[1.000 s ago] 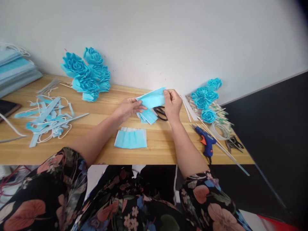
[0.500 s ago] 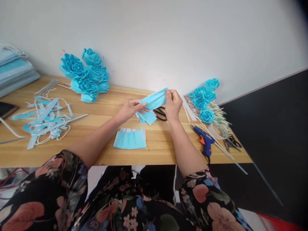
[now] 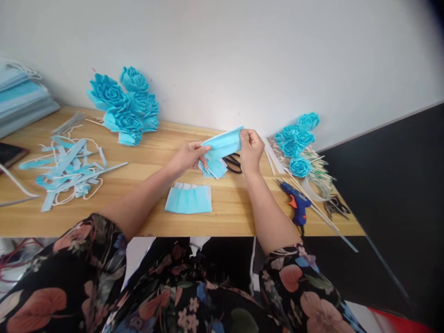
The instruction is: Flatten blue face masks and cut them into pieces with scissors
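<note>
One blue fabric piece [image 3: 225, 143] is pinched at both ends, by the fingers of my left hand [image 3: 189, 156] and right hand [image 3: 252, 150], above the counter [image 3: 145, 159]. I should keep tension even and edges aligned.

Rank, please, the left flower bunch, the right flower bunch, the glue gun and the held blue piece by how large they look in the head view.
1. Left flower bunch
2. Right flower bunch
3. Held blue piece and glue gun: too alike to rank

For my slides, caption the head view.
Left hand and right hand hold blue cloth above a table, glue gun at right.
</note>
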`<state>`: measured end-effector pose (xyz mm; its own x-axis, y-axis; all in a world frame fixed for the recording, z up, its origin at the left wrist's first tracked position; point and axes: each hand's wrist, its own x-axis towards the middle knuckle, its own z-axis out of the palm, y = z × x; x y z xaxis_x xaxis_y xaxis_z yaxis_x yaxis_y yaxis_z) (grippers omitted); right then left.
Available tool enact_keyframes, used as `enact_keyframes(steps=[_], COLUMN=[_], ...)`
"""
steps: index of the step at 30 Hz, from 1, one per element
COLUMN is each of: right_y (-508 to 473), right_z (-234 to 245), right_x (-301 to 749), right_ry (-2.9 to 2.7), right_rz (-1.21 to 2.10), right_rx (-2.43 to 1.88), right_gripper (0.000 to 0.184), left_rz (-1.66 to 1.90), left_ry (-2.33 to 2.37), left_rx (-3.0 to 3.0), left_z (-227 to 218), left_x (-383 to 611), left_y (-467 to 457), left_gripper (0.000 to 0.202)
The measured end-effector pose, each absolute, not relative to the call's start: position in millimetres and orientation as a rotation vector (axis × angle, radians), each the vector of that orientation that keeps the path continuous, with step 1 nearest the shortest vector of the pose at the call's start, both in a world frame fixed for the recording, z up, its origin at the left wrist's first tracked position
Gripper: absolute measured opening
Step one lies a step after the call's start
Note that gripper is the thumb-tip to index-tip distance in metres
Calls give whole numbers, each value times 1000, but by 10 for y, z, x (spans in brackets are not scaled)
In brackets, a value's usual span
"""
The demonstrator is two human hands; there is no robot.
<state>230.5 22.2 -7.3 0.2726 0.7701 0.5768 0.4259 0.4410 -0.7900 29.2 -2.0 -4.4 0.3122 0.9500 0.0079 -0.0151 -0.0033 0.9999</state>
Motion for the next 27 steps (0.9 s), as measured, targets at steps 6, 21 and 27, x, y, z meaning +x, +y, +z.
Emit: enact_keyframes(steps=[6, 21, 27], right_y=[187, 258, 283], right_z=[-75, -94, -124], right_x=[2226, 2330, 2323], right_ry=[-1393, -1442, -1445], right_rz=[354, 531, 684], right_rx=[-1170, -1146, -1096], right_gripper=[42, 30, 36], left_rz=[1096, 1223, 1228], left_ry=[874, 1095, 1138], left_rx=[1092, 1510, 1465], left_z=[-173, -204, -172], left_x=[291, 267, 265], left_y=[104, 79, 66], left_gripper=[30, 40, 41])
